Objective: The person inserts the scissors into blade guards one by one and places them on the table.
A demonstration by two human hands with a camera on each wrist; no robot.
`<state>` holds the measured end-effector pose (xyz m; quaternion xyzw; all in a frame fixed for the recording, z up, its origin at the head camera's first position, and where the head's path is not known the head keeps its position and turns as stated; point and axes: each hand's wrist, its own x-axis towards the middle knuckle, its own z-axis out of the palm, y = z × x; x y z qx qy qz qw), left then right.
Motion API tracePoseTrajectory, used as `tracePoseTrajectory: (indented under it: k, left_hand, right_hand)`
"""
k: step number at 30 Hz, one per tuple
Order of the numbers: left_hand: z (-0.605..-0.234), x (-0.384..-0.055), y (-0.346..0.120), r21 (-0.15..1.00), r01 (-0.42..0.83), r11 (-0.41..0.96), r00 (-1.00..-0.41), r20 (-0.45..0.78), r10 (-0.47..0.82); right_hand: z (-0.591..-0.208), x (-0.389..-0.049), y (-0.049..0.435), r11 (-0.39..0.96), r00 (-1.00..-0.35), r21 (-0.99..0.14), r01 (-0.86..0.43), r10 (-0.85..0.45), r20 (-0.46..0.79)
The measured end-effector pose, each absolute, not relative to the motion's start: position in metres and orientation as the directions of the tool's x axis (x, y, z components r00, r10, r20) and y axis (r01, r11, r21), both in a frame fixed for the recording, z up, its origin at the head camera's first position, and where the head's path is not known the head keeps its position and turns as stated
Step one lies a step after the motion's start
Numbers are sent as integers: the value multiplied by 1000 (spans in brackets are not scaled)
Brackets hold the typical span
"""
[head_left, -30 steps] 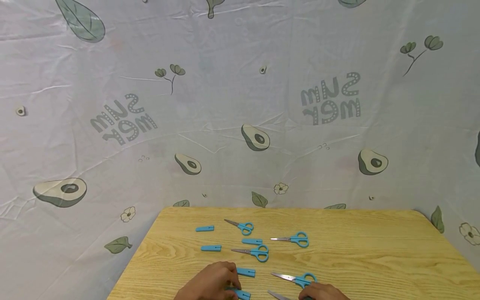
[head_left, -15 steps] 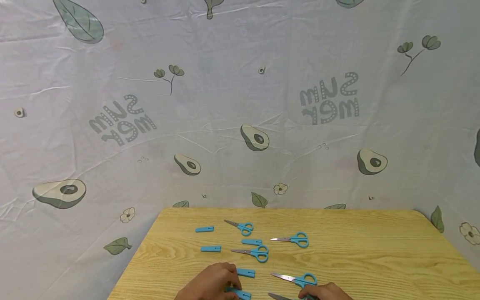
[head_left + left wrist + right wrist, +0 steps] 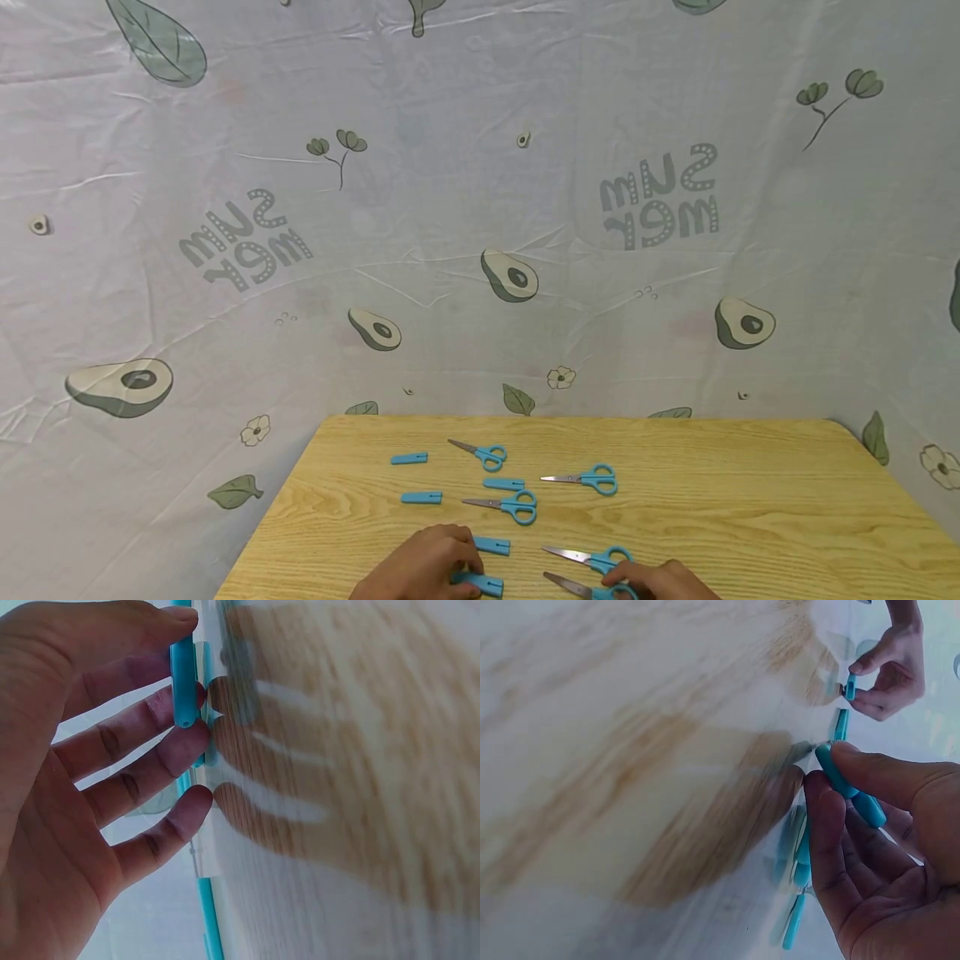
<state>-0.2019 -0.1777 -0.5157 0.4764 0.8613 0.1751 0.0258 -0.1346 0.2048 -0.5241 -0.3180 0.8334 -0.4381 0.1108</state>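
My left hand point(image 3: 423, 565) pinches a light blue scissors cover point(image 3: 489, 583) near the front of the table; in the left wrist view the thumb presses on this cover point(image 3: 184, 686) and the other fingers spread loosely. To its right, my right hand point(image 3: 663, 581) pinches the blue handle of a pair of scissors point(image 3: 573, 586), whose bare blade points left toward the cover. Thumb and index finger hold that handle point(image 3: 836, 772) in the right wrist view. Just beyond lie a second pair of scissors point(image 3: 573, 554) and another cover point(image 3: 493, 546), partly behind my left hand.
Farther back on the wooden table point(image 3: 750, 492) lie three uncovered scissors, one at the rear point(image 3: 489, 457), one in the middle point(image 3: 517, 505) and one to the right point(image 3: 597, 478). Blue covers point(image 3: 422, 497) lie beside them. A printed curtain point(image 3: 450, 208) hangs behind the table.
The scissors in my right hand have come up slightly into view, with the hand shifting a little right. The cover in my left hand has tilted up slightly at its right end.
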Motion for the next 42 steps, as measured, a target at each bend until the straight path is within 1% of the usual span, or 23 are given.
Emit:
tracePoseTrajectory:
  k: [1,4,6,12,18,24,27,31,34,37,40,42]
  left_hand:
    - [-516,-202,-177,328,808,490,-550,118,827]
    - [-516,-203,-176,306,816,491,-545,122,830]
    - [-516,-204,-176,297,817,495,-546,120,829]
    - [-516,-204,-176,305,801,516,-565,96,820]
    - [-515,-204,-176,283,809,516,-560,101,822]
    - [-515,-204,-176,292,798,527,-571,84,817]
    - [-515,-205,-175,279,804,525,-566,87,820]
    - [-515,-205,-175,280,802,528,-569,89,818]
    - [-515,-205,-174,281,799,531,-573,90,814]
    - [-515,-205,-174,283,794,538,-581,93,809]
    - [-515,-204,-173,295,787,541,-590,105,801]
    - [-516,-205,-174,300,789,536,-588,118,800]
  right_hand:
    - [-525,-137,205,378,-756,-810,-448,-644,117]
    - [-528,-145,207,337,-726,-802,-493,-667,167]
    - [-530,-148,208,343,-716,-769,-539,-667,204]
    - [-534,-150,211,360,-726,-751,-554,-650,225]
    - [-532,-151,213,358,-751,-786,-504,-630,195]
    - [-532,-151,216,308,-773,-874,-375,-624,112]
    - [-533,-152,217,236,-773,-928,-287,-630,79]
    - [-533,-154,218,84,-754,-985,-152,-654,61]
    - [-533,-155,221,-29,-726,-997,-72,-684,72]
    - [-532,-155,225,-108,-702,-994,10,-709,70]
    - [-530,-155,229,-143,-696,-987,78,-716,49]
    - [-529,-155,231,-144,-699,-986,81,-714,47]
